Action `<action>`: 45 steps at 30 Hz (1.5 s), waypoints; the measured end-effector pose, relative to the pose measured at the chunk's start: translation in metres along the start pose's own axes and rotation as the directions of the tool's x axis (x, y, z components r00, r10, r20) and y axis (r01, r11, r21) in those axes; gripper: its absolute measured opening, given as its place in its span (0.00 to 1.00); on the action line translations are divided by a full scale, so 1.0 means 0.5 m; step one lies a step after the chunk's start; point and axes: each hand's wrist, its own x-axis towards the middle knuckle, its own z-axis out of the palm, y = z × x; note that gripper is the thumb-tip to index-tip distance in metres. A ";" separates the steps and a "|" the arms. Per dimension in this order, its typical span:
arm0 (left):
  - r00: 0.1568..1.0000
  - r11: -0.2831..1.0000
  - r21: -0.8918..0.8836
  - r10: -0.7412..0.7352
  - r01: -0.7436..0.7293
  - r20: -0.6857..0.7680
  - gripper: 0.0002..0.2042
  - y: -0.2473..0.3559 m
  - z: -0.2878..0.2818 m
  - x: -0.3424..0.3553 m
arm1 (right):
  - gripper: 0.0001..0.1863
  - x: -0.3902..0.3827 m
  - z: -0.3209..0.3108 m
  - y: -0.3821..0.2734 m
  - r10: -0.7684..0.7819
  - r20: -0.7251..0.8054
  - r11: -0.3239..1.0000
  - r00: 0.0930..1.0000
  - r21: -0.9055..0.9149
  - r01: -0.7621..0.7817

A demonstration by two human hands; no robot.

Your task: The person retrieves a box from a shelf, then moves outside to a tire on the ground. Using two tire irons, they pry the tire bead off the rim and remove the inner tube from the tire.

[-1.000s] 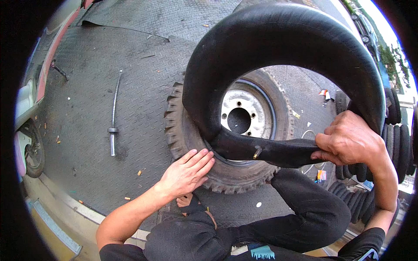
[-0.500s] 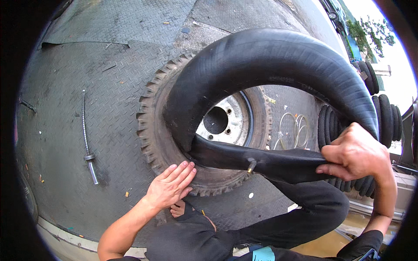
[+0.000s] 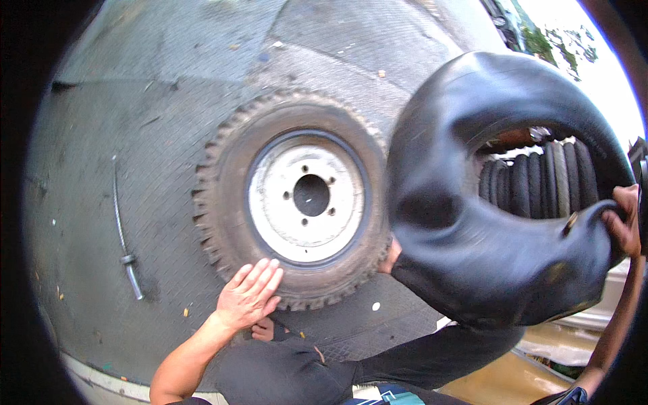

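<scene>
My left hand (image 3: 251, 295) lies flat on the near left sidewall of a knobby tyre (image 3: 233, 202), its fingers stretched out. The tyre sits flat on the floor around a white steel wheel rim (image 3: 270, 209) with a round centre hole and several bolt holes. At the far right, my right hand (image 3: 626, 219) grips a large black inner tube (image 3: 432, 135) by a folded part near its valve stem (image 3: 570, 223). The tube hangs soft and dented, to the right of the tyre, its lower part above my leg.
On the left lies a thin metal rod with a collar and silver end (image 3: 128, 260). Several tyres (image 3: 533, 182) stand in a row, seen through the tube's opening. The floor is dark tread-plate (image 3: 155, 169) with small litter. My bent leg (image 3: 439, 354) is close to the tyre.
My right hand has swung the inner tube from over the tyre off to the right, uncovering the wheel rim. My left hand stays on the tyre.
</scene>
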 end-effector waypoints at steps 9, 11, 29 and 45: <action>0.880 0.900 -0.121 -0.434 0.418 -0.194 0.27 0.035 -0.028 0.051 | 0.23 0.079 0.405 0.278 0.033 -0.338 0.954 0.941 0.290 0.071; 0.644 0.773 -0.264 -0.629 0.576 -0.436 0.24 -0.022 -0.011 0.032 | 0.19 0.220 0.584 0.222 0.225 -0.354 0.964 0.908 0.215 -0.155; 0.052 -0.392 -0.912 -0.920 -0.119 0.388 0.35 0.082 -0.033 0.113 | 0.36 0.490 0.934 -0.690 -0.824 -0.150 -0.468 0.547 0.724 -0.507; 0.146 0.194 -0.819 -0.980 0.540 -0.136 0.36 0.173 -0.284 0.289 | 0.38 0.473 0.809 -0.700 -0.734 -0.628 -0.451 0.258 0.167 -0.876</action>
